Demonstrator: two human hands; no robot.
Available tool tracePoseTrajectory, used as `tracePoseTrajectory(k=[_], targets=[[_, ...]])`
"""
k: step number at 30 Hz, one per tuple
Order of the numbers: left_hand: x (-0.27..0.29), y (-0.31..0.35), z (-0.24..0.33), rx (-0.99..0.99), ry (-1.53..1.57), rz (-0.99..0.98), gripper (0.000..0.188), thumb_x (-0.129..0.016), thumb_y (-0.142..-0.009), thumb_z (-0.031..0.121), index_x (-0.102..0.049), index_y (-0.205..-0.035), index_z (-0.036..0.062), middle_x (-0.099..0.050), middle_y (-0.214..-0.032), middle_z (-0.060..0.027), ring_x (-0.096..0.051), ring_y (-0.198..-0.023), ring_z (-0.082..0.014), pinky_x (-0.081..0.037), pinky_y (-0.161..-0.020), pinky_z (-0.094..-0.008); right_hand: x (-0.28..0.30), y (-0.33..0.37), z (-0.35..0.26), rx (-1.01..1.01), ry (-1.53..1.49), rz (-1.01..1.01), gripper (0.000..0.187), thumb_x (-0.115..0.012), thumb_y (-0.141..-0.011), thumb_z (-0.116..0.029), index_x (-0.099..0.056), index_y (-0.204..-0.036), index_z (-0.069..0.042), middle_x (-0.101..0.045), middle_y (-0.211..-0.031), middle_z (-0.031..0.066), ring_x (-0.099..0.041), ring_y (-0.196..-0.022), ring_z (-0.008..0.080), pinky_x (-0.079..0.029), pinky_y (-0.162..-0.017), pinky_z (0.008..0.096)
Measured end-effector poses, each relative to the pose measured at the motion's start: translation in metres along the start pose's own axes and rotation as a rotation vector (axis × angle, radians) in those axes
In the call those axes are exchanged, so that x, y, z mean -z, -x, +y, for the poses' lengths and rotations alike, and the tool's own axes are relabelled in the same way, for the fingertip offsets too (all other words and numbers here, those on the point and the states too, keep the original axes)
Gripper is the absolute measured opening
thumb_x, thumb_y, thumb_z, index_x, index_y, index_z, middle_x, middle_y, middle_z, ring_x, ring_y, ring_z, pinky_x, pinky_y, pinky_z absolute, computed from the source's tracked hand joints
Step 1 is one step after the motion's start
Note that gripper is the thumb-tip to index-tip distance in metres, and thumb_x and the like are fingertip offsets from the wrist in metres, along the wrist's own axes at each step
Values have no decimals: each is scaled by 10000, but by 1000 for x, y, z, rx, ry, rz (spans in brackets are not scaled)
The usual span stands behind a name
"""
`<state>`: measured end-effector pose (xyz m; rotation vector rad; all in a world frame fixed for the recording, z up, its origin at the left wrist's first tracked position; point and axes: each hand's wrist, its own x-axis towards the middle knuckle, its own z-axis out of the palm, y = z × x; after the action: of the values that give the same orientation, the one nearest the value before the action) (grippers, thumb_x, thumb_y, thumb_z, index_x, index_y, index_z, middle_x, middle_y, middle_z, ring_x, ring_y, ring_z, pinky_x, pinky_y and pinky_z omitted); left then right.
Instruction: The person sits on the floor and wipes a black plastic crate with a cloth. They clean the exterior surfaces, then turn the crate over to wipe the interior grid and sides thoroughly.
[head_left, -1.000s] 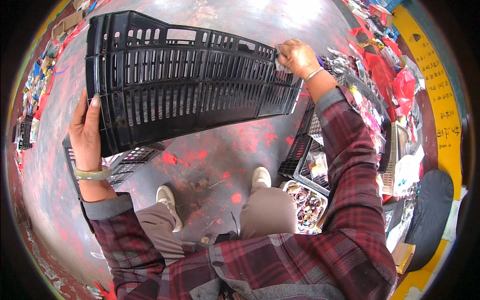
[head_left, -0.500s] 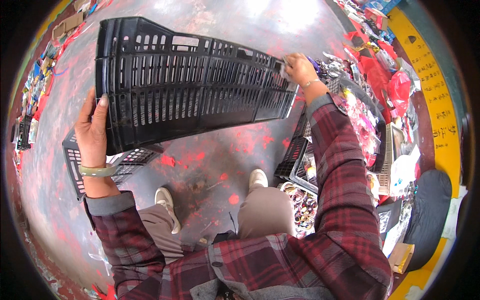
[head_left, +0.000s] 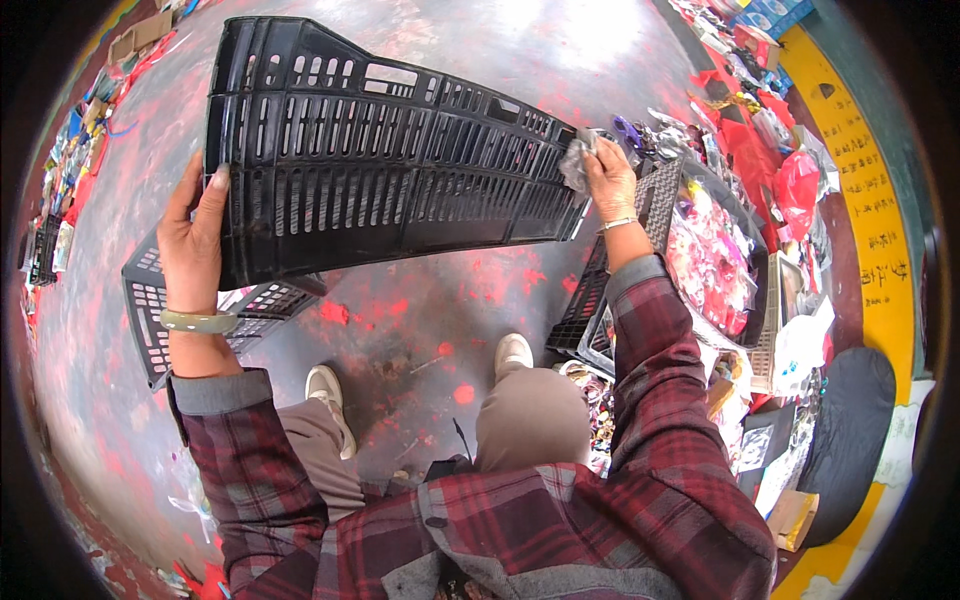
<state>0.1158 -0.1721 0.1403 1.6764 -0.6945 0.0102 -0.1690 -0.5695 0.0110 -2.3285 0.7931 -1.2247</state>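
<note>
A large black slatted plastic crate (head_left: 375,165) is held up in front of me, its long side facing me. My left hand (head_left: 192,235), with a jade-like bangle at the wrist, grips the crate's left end, thumb on the near face. At the other end, my right hand (head_left: 612,180) is closed on a crumpled grey wad (head_left: 576,165), which touches the crate's right corner. Whether the wad is cloth or plastic film I cannot tell. The fingertips behind the crate on the left are hidden.
Another black crate (head_left: 150,320) stands on the floor below my left hand, partly covered. To the right are a dark bin (head_left: 768,300) of pinkish packets, a red plastic bag (head_left: 797,185) and a black crate (head_left: 575,325). A long dark pad (head_left: 848,440) lies farther right.
The crate has shifted slightly to the right, its left end a little higher. My right hand has moved slightly right and down, and more of the grey wad shows.
</note>
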Motion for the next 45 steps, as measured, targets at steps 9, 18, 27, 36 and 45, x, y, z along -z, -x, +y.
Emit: tracePoseTrajectory(k=[9,18,27,36,45], targets=[[-5,0,4,13,-30,7,441,-636,-886,193,-526,-1246,-37,-620,-1071,-95,-553,-945,-104,-436,-841,-217,-27,-13,-38,-120,-26,-117,233,-700,-744,-67,-588,-948,-60,-584,-846,87,-564,-772,205,-457,-719,281],[-10,1,2,-3,63,22,418,-667,-864,195,-567,-1210,-18,-622,-949,-32,-544,-843,-69,-442,-742,-182,-47,30,-71,25,173,39,324,-549,-789,-33,-540,-1111,2,-543,-1143,256,-509,-1079,419,-409,-934,437],[-9,5,2,11,62,39,420,-681,-853,200,-577,-1194,-21,-619,-906,-21,-530,-799,-55,-441,-705,-180,-57,115,-79,-271,75,-10,378,-591,-753,-14,-554,-1128,-22,-545,-1150,230,-491,-1130,380,-408,-965,384],[-13,4,11,56,93,19,406,-655,-872,180,-564,-1203,-36,-621,-942,-28,-550,-818,-63,-452,-713,-187,-77,92,-204,205,-277,-137,345,-599,-672,16,-530,-1001,-58,-554,-953,157,-543,-913,359,-459,-808,395],[-8,0,9,41,7,-4,427,-639,-886,239,-563,-1217,-19,-623,-1028,-52,-537,-921,-76,-414,-832,-194,-58,120,-117,285,-111,-253,259,-571,-625,26,-587,-854,-93,-558,-963,116,-524,-938,333,-442,-813,393]])
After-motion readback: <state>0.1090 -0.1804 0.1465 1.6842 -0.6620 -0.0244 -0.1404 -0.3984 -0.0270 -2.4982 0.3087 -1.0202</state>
